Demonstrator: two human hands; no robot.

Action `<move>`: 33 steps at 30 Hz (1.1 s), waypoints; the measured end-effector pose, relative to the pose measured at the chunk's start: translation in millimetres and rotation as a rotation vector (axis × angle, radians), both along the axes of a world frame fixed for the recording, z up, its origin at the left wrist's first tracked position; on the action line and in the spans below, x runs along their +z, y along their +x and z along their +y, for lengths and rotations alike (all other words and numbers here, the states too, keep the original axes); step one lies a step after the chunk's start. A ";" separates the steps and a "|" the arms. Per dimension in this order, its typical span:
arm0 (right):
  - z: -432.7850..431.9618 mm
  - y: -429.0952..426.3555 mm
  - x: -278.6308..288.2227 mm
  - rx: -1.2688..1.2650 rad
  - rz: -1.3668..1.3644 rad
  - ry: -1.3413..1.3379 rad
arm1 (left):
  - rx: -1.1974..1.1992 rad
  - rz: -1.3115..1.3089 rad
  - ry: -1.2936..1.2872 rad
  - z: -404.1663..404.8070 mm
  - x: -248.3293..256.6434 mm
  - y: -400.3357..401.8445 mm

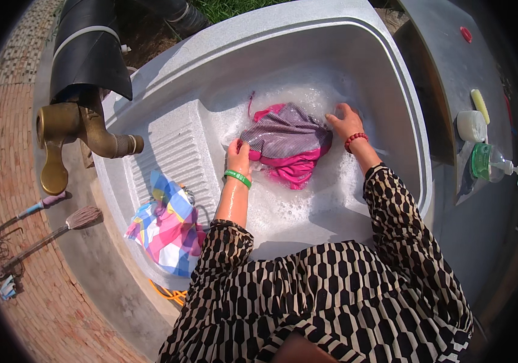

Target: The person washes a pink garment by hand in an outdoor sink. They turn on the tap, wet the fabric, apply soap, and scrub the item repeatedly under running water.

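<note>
A wet garment (286, 136), pink with a grey striped part, lies in foamy water in a grey stone-like wash basin (415, 113). My left hand (239, 156), with a green wristband, is closed on the garment's left edge. To the garment's right, my right hand (346, 121) hovers with thumb and fingers apart, a red bead bracelet at its wrist; it seems to hold nothing. A ribbed washboard (168, 145) is moulded into the basin's left side. On its lower end rests a bundled checked cloth (173, 231) in blue, pink, yellow and white.
A brass tap (93, 129) with a black-wrapped pipe juts over the basin's upper left. On the right, a grey slab (449, 59) bears a pump bottle (483, 161), a white round container (471, 126), a yellow brush-like item (479, 106) and a red ring (466, 34). Mops (83, 218) lie on the left.
</note>
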State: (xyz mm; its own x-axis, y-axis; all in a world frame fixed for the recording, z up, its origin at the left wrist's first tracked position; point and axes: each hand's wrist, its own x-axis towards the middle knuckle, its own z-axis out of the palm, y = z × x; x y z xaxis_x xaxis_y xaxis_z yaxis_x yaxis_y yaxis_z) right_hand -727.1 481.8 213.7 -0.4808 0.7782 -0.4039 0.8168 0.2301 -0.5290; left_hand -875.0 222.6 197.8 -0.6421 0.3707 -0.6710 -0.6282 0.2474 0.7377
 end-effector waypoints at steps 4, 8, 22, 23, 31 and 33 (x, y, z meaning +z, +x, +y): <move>-34.1 -46.7 -11.8 0.116 0.122 0.063 | -0.023 -0.266 -0.026 55.8 15.2 5.1; -136.2 -78.0 29.6 0.302 0.482 -0.136 | 0.177 -0.354 0.186 63.2 -13.4 -27.2; -71.3 -79.5 55.8 -0.214 0.605 0.021 | 0.083 -0.137 0.303 103.7 56.3 42.7; -38.8 -75.7 30.7 -0.280 0.526 0.076 | -0.055 -0.023 0.317 101.5 56.9 60.8; -5.5 -29.6 -6.5 -0.230 0.010 0.259 | -0.032 -0.311 -0.009 53.0 37.9 19.3; -65.8 -53.2 -8.7 0.070 0.217 0.053 | -0.016 -0.431 0.231 63.2 -9.4 8.4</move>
